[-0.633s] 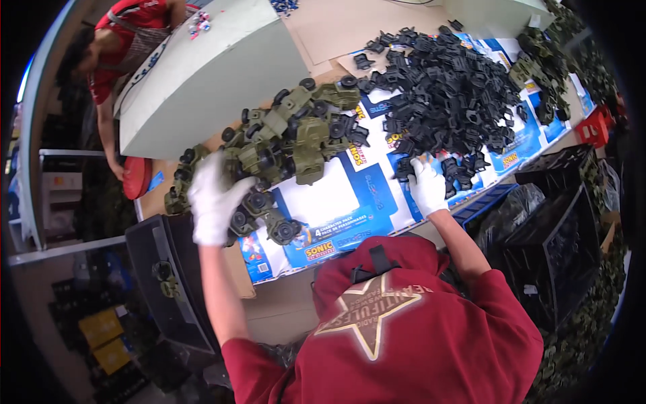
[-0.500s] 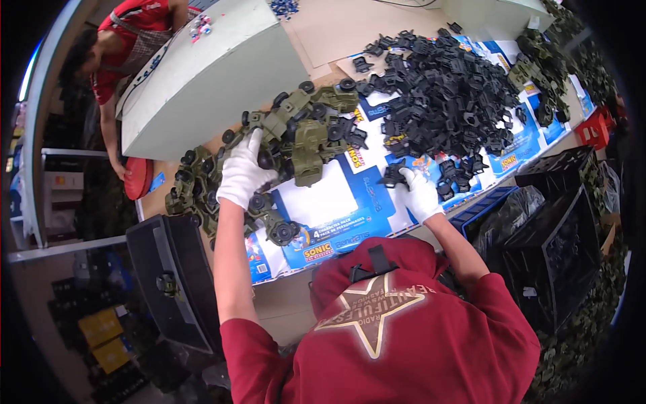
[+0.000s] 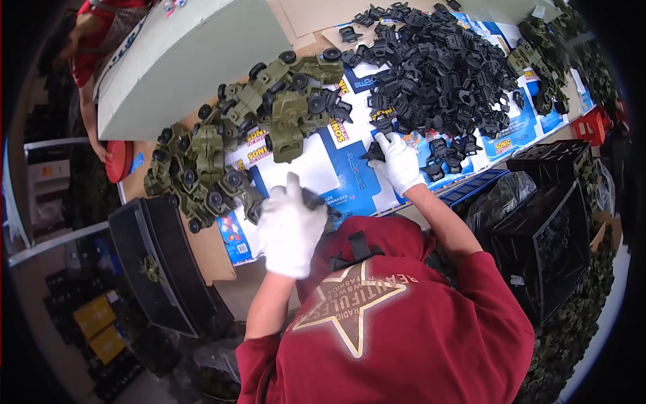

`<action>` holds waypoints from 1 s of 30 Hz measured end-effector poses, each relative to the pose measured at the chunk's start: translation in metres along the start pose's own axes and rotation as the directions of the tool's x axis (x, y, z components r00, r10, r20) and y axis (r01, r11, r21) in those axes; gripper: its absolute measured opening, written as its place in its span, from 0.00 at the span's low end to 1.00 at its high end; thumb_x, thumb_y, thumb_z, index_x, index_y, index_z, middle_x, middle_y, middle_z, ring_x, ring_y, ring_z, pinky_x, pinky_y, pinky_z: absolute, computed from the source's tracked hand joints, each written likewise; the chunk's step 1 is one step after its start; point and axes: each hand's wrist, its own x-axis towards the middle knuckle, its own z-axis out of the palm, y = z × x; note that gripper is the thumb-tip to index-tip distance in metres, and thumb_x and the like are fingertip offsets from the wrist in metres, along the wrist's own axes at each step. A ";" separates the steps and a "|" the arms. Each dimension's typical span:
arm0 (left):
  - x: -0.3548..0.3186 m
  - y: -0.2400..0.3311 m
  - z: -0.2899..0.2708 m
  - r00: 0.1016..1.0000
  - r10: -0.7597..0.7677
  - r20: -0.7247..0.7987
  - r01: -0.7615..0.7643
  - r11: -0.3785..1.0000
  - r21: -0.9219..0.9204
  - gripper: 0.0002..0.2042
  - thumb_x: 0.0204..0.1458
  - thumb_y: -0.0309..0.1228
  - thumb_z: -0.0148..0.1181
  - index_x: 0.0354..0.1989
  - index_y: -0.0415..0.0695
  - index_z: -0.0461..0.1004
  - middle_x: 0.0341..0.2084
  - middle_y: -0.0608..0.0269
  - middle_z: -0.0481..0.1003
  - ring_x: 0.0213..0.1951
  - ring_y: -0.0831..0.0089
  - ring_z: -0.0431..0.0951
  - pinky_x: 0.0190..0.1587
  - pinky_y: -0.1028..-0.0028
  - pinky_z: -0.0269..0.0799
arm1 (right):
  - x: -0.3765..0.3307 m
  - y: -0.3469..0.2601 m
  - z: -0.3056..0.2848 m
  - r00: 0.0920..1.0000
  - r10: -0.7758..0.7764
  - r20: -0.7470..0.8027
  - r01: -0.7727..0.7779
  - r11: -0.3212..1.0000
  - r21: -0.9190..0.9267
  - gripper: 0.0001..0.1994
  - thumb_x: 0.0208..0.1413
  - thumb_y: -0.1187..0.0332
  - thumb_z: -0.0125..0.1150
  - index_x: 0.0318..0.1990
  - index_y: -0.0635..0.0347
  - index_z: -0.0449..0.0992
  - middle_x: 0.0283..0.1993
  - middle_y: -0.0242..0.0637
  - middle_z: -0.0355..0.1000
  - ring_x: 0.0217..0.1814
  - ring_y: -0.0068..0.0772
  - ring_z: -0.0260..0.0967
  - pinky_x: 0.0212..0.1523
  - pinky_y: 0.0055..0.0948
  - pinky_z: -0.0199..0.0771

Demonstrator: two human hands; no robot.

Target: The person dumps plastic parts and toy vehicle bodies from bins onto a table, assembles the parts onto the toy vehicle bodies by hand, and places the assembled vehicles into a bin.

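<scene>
My left hand (image 3: 293, 232), white-gloved and smeared by motion, is over the near edge of the table, close to my body. It appears closed on a toy vehicle, mostly hidden; only a dark rounded part (image 3: 314, 199) shows beside the fingers. My right hand (image 3: 402, 166), also gloved, pinches a small black plastic part (image 3: 374, 153) just in front of the big heap of black parts (image 3: 437, 81). Olive-green toy vehicles (image 3: 286, 124) with black wheels lie in a pile left of that heap.
Printed blue-and-white card sheets (image 3: 350, 175) cover the tabletop. A black crate (image 3: 155, 262) stands at the left edge, another black crate (image 3: 545, 249) at the right. Beyond a pale green block (image 3: 182, 67), a person in red has a hand by a red round object (image 3: 120, 161).
My left hand has come back from the vehicle pile toward my body, a dark thing now in it. The right hand has shifted slightly up and left with its black part. The view has shifted.
</scene>
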 end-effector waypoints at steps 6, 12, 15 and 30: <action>0.059 -0.027 0.044 0.986 -0.139 0.091 0.155 0.969 -0.191 0.40 0.43 0.57 0.65 0.56 0.35 0.67 0.46 0.36 0.72 0.48 0.46 0.77 0.51 0.59 0.74 | 0.004 0.018 0.002 0.988 -0.142 -0.059 0.143 0.990 0.008 0.22 0.42 0.66 0.71 0.47 0.54 0.73 0.49 0.43 0.70 0.47 0.47 0.72 0.44 0.41 0.74; 0.057 -0.089 0.059 0.934 0.202 0.295 0.227 0.304 -0.925 0.51 0.46 0.50 0.70 0.71 0.33 0.47 0.55 0.51 0.72 0.40 0.70 0.79 0.38 0.75 0.75 | 0.000 0.016 -0.011 0.971 0.007 -0.239 0.072 0.944 0.322 0.23 0.45 0.63 0.69 0.50 0.57 0.71 0.42 0.44 0.71 0.39 0.47 0.72 0.41 0.41 0.73; 0.058 -0.082 0.081 0.933 0.241 0.268 0.265 0.045 -0.963 0.49 0.43 0.20 0.70 0.72 0.36 0.43 0.53 0.56 0.72 0.38 0.74 0.78 0.35 0.79 0.74 | -0.008 0.009 -0.007 0.972 0.232 -0.021 -0.129 0.610 0.782 0.18 0.54 0.66 0.64 0.51 0.58 0.70 0.38 0.35 0.72 0.34 0.29 0.71 0.36 0.27 0.72; 0.060 -0.004 0.180 0.904 -0.107 0.413 0.314 -0.490 -0.813 0.12 0.54 0.28 0.66 0.44 0.42 0.71 0.37 0.63 0.77 0.34 0.74 0.79 0.37 0.73 0.78 | 0.006 -0.052 0.039 0.797 0.116 0.593 -0.593 -0.038 0.804 0.28 0.61 0.38 0.50 0.44 0.56 0.77 0.23 0.28 0.72 0.18 0.15 0.62 0.17 0.19 0.57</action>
